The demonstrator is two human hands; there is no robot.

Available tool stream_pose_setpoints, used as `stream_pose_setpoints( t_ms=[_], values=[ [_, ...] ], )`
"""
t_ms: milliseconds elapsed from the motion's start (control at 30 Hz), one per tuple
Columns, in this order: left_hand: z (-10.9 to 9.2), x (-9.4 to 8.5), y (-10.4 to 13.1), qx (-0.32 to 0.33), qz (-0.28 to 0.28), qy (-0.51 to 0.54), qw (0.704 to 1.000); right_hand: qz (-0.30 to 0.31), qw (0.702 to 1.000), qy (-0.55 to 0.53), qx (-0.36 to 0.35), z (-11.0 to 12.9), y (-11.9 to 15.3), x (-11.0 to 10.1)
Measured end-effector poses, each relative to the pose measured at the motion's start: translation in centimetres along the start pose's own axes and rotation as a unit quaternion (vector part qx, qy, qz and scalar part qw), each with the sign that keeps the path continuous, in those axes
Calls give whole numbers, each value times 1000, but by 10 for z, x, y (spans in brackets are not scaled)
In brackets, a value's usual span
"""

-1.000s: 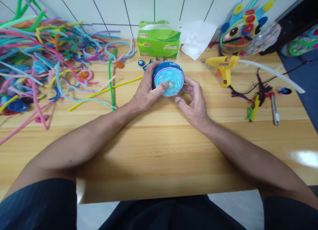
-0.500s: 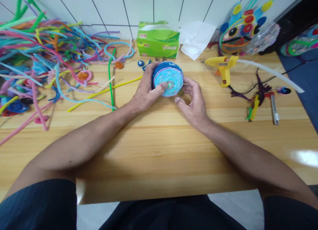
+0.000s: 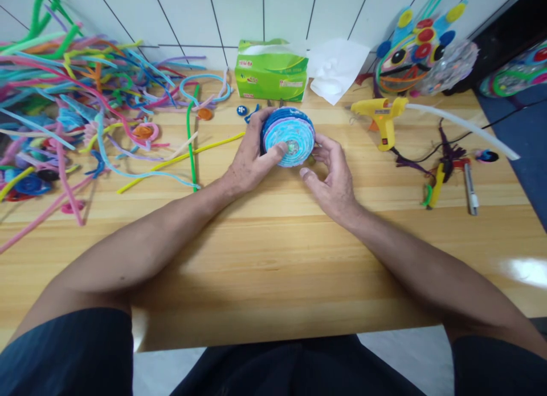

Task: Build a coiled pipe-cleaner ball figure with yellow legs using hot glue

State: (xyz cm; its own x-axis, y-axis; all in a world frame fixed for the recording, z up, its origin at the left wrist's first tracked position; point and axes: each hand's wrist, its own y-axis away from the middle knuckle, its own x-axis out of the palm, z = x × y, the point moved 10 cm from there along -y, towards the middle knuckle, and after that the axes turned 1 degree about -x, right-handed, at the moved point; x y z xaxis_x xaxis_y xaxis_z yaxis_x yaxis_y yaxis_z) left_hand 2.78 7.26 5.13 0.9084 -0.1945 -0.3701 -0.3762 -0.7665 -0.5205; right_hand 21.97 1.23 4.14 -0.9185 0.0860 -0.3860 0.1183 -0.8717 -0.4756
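A round craft piece wound in coils (image 3: 299, 131), apparently of pipe cleaners, has a light blue face, a purple ring and a dark blue side. My left hand (image 3: 254, 159) grips its left side, thumb lying across the face near the pale centre. At the lower right edge is my right hand (image 3: 331, 176), its fingers curved and its thumb apart from them. The right fingertips come up to the piece's edge; whether they press on it is hard to see. Behind the piece lie a blue button (image 3: 242, 110) and a small blue twisted bit (image 3: 253, 114).
Pipe cleaners (image 3: 106, 99) are heaped at the left. A green tissue pack (image 3: 272, 71) and white paper (image 3: 335, 71) stand by the tiled wall. On the right are a yellow glue gun (image 3: 382, 117), a utility knife (image 3: 470, 188) and a colourful mask-like craft (image 3: 410, 57).
Hands and round piece stay almost the same. The whole view has shifted very slightly.
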Motion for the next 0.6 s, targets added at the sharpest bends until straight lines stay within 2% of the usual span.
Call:
stream_pose_setpoints(
  t_ms=[367,600],
  values=[
    [4,1,3,8,-12,32,999,-9,1000,1,-20,3,1,0],
    [3,-2,3,-16,-20,75,997,1,1000,-4,-22,3,1,0]
  ],
)
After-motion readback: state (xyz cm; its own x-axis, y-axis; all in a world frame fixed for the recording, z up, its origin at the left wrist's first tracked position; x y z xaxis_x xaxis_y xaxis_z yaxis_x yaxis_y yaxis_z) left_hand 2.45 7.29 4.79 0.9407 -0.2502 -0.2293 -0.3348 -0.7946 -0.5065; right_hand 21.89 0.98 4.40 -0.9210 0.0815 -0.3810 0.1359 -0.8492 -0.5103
